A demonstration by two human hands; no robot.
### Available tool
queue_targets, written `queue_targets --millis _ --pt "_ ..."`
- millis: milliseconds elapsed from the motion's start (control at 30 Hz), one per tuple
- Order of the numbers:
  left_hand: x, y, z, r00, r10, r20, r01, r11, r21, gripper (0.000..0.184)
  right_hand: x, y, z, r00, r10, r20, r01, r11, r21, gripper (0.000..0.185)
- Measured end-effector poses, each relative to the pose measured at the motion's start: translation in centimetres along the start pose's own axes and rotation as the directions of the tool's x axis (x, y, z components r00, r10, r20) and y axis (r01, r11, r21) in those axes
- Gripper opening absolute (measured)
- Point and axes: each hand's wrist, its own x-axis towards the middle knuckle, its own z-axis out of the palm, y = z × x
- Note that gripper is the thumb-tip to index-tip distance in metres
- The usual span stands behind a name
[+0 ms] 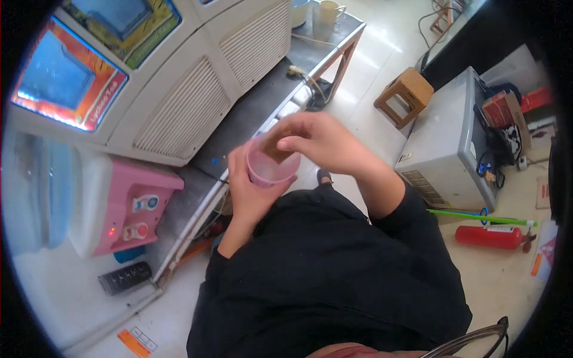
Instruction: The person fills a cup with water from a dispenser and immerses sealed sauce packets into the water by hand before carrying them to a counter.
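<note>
My left hand is wrapped round a pink cup, which tilts in front of my dark shirt. The cup's mouth faces up toward me, and its inside looks pale. Over the far rim comes my right hand, its thumb bent and its fingers curled down into the cup. Those fingertips are shaded and blurred against the inner wall, so whether they hold anything cannot be made out. Left of the cup stands a pink and white water dispenser with two taps.
A large white machine with vents stands on a dark metal table; a beige mug is at its far end. On the right are a woven stool, a white cabinet and a red fire extinguisher. A black cylinder lies lower left.
</note>
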Motion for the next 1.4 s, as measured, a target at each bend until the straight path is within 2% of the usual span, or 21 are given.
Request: queue_targets --millis 67,167,300,400,500,800,900,1000,1100,1167,1233,1300,1400 --pt "-0.1 0.6 -0.4 1.0 -0.014 0.002 0.014 1.0 0.021 0.09 -0.1 0.3 -0.3 0.999 0.021 0.027 -0.024 0.993 0.116 0.029" --pt "-0.2 0.6 -0.6 1.0 0.026 0.001 -0.026 0.999 0.029 0.091 -0.3 -0.9 -0.5 0.999 0.038 -0.015 -0.036 0.996 0.083 0.036" --pt "-0.2 0.4 -0.7 0.999 0.037 0.003 -0.037 0.999 -0.021 0.091 -0.4 -2.1 -0.2 0.998 0.049 -0.05 -0.041 0.989 0.145 0.032" --pt "-0.2 0.8 -0.9 0.999 0.045 0.018 -0.046 0.998 0.039 0.091 -0.4 -2.1 -0.1 0.996 0.035 -0.084 -0.023 0.989 0.145 0.029" --pt "-0.1 0.6 -0.8 0.996 0.086 -0.014 -0.085 0.996 0.012 0.083 -0.3 -2.2 0.0 0.997 0.015 -0.074 -0.006 0.992 0.125 0.029" --pt "-0.1 0.5 -1.1 0.997 0.071 0.019 -0.072 0.996 0.058 0.083 -0.6 -2.9 0.8 0.997 -0.051 -0.061 0.054 0.997 0.059 0.021" --pt "0.0 1.1 -1.2 0.999 0.035 0.025 -0.035 0.999 0.02 0.088 -0.6 -2.6 0.1 0.999 -0.043 -0.023 0.038 0.983 -0.18 0.018" --pt "-0.1 0.7 -1.1 0.999 0.038 0.009 -0.038 0.999 -0.008 0.087 -0.7 -3.5 0.6 0.999 -0.018 -0.032 0.011 0.98 -0.2 0.015" --pt "-0.1 0.7 -1.1 0.998 0.067 0.007 -0.067 0.998 0.019 0.087 -0.7 -2.8 1.1 0.982 -0.191 -0.009 0.18 0.941 -0.286 0.016" --pt "-0.2 0.4 -0.9 0.999 0.045 0.005 -0.044 0.999 -0.015 0.087 -0.7 -2.9 1.1 0.918 -0.391 0.072 0.341 0.68 -0.65 0.017" --pt "-0.4 0.5 -0.8 1.0 0.008 0.0 -0.008 0.997 -0.074 0.087 -0.8 -2.8 1.3 0.879 -0.468 0.095 0.349 0.492 -0.798 0.018" --pt "-0.4 0.8 -0.6 0.999 -0.044 -0.01 0.042 0.986 -0.161 0.087 -0.9 -2.7 1.6 0.89 -0.455 0.028 0.284 0.506 -0.815 0.018" --pt "-0.5 0.4 -0.8 0.999 -0.039 -0.006 0.038 0.989 -0.145 0.087 -1.0 -3.4 1.1 0.919 -0.393 0.022 0.248 0.534 -0.808 0.017"
